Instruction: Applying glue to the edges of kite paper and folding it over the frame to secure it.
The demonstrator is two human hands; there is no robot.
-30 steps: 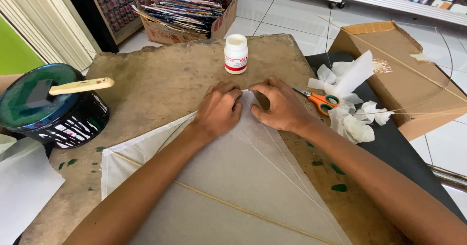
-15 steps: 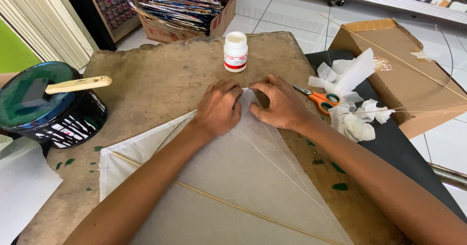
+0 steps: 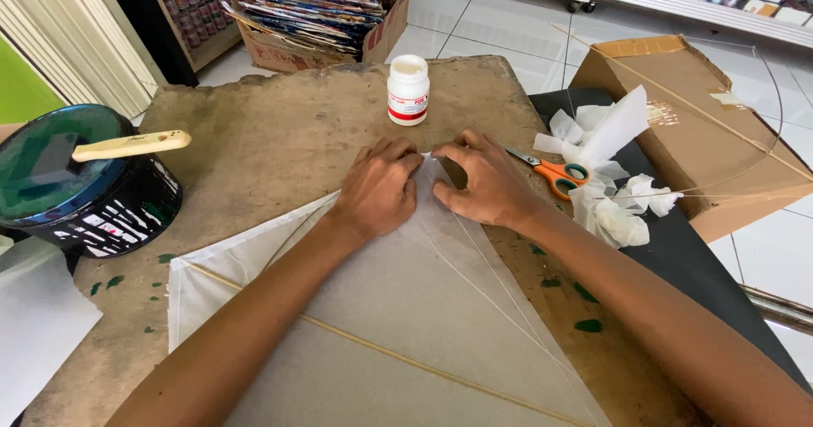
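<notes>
— What are the hands doing?

— Both rest at the top corner of a white paper kite [image 3: 398,308] that lies flat on a worn brown worktable [image 3: 279,139]. The left hand [image 3: 378,188] lies palm down, fingers held together and pressed onto the paper. The right hand [image 3: 484,181] is beside it, fingers curled, fingertips pressing the paper's edge at the tip; thumb and fingers seem to pinch the fold, though I cannot tell for sure.

— And the kite itself?

— It spreads from that corner towards the camera, with a thin bamboo stick [image 3: 381,351] crossing it and string running down its right side.

— Any containers?

— A small white bottle [image 3: 408,89] with a red band stands upright just beyond the fingertips, cap on; its contents are hidden. At the left edge sits a round black pot [image 3: 89,191] holding dark green paint, a pale wooden handle [image 3: 131,145] lying across its rim. Green drips dot the table.

— Anything else?

— Orange-handled scissors [image 3: 555,173] lie just right of the right hand, next to crumpled white paper scraps [image 3: 605,169]. On the floor, one cardboard box [image 3: 703,122] lies flat with thin sticks on it, and another [image 3: 326,12] beyond the table is packed with colourful printed sheets.
</notes>
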